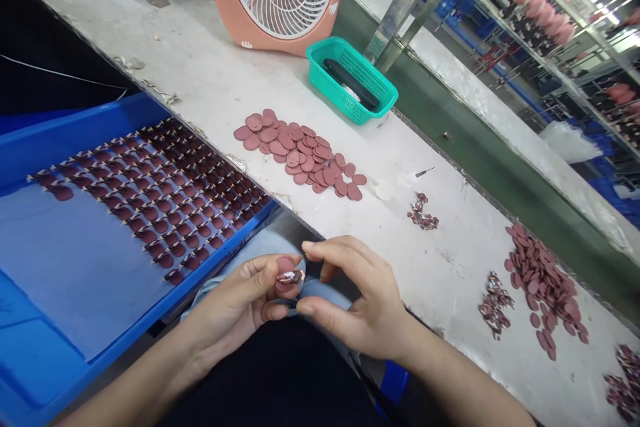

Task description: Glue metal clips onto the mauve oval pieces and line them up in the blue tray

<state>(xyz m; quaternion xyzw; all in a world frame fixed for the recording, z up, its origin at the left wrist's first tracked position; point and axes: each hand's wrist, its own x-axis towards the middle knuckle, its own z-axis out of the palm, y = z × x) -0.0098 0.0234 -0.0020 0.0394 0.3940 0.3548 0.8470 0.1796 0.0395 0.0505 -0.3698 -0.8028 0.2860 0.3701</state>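
Between the thumb and fingers of my left hand (250,290) is a small reddish-brown oval piece (285,265) with a shiny, dark and white part across its middle. My right hand (363,300) is just to the right of it, thumb and fingers apart, with nothing between them. Both hands are over my lap at the table's near edge. Beyond them on the table lies a loose pile of flat reddish-brown ovals (300,150), some with small holes. A small cluster of shiny brown-and-white bits (423,212) lies to its right.
At left, a blue tray (30,140) holds rows of similar assembled pieces. An orange fan (225,7) and a green basket (325,88) with a black object stand at the back. More ovals (545,280) and shiny bits (495,307) lie at right, near a thin needle-like tool (424,173).
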